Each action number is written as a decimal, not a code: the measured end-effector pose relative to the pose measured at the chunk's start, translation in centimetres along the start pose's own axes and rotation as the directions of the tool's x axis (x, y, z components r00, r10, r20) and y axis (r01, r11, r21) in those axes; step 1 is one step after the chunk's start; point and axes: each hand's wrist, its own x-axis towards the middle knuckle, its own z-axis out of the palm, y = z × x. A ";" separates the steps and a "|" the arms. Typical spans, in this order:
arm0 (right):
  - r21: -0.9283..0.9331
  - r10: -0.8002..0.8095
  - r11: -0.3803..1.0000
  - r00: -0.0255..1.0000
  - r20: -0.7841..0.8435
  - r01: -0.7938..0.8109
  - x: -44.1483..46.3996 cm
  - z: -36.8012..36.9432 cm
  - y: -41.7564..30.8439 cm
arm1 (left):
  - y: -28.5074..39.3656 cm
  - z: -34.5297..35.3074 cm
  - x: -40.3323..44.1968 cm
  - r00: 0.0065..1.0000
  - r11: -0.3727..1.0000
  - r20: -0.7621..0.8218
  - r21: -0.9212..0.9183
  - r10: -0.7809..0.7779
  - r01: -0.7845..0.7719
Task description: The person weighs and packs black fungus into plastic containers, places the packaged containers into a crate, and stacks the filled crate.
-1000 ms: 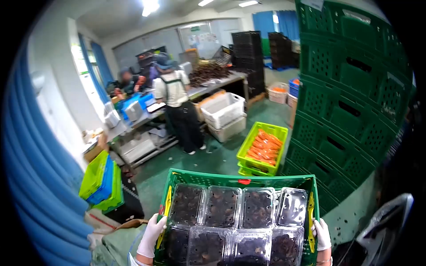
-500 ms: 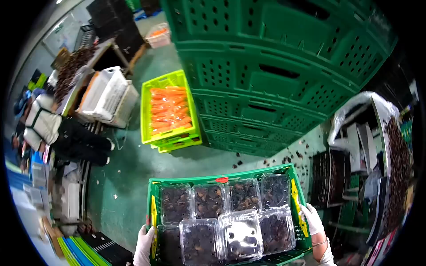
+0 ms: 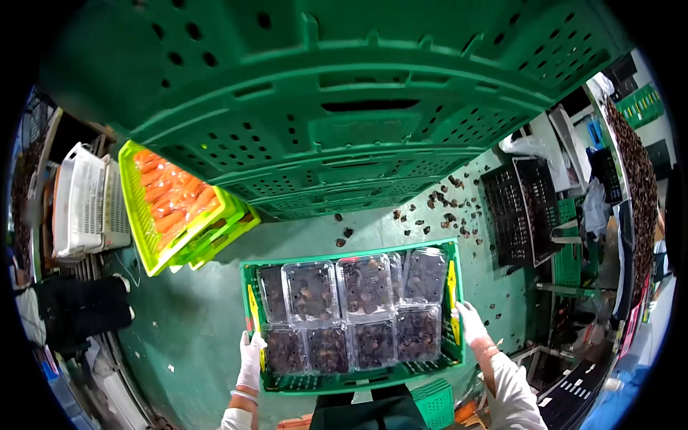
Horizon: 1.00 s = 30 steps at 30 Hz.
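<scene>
A green plastic crate point(image 3: 344, 385) with yellow side handles is held level in front of my body. Inside it sit several clear plastic boxes point(image 3: 364, 285) of dark, crinkled pieces, in two rows. My left hand point(image 3: 249, 362), in a white glove, is closed around the crate's left side at the yellow handle. On the opposite side, my right hand point(image 3: 471, 324), also gloved, grips the right edge by its handle. Part of the fingers of both hands is hidden by the crate wall.
Directly ahead towers a stack of large green crates point(image 3: 373, 129). To its left stand yellow-green crates point(image 3: 136, 215) with bagged carrots point(image 3: 168, 190). A black crate point(image 3: 522, 211) is at the right, dark scraps point(image 3: 448, 215) litter the floor, and a person's dark-clothed legs point(image 3: 86, 304) show at far left.
My view has turned, and the green stack now fills the top, nearer to me. The carrot crates have shifted left in view. Both hands still hold the crate.
</scene>
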 end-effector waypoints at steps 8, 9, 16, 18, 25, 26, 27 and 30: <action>0.150 0.036 0.988 0.996 -0.076 -0.024 12.3 6.9 9.3 | -6.6 1.8 10.5 0.999 0.990 -0.023 -0.137 0.024 -0.027; 0.149 0.050 0.988 0.995 -0.086 -0.037 13.8 7.4 10.0 | -6.7 2.4 11.6 0.998 0.993 -0.067 -0.117 0.000 -0.007; 0.030 0.038 0.999 0.984 -0.172 -0.033 22.5 9.6 12.8 | -6.1 6.8 17.2 0.990 0.990 -0.075 -0.079 -0.120 0.114; 0.089 0.019 0.996 0.988 -0.150 -0.005 24.5 9.4 12.6 | -7.2 8.0 18.7 0.996 0.995 -0.060 -0.073 -0.072 0.067; -0.202 -0.134 0.975 0.964 -0.229 0.087 30.8 11.7 5.0 | -7.4 13.5 26.1 0.997 0.999 -0.070 -0.039 -0.022 0.019; -0.346 -0.162 0.937 0.942 -0.294 0.053 28.0 13.3 2.1 | -5.9 14.0 26.3 1.000 0.998 0.029 0.054 0.011 -0.012; -0.528 -0.372 0.824 0.900 -0.226 0.208 27.2 13.3 2.3 | -5.5 14.6 26.0 0.995 0.989 0.053 0.116 0.089 -0.094; -0.778 -0.795 0.368 0.607 0.021 0.510 24.3 14.7 4.3 | -6.7 15.1 22.6 0.892 0.781 0.101 0.446 0.441 -0.436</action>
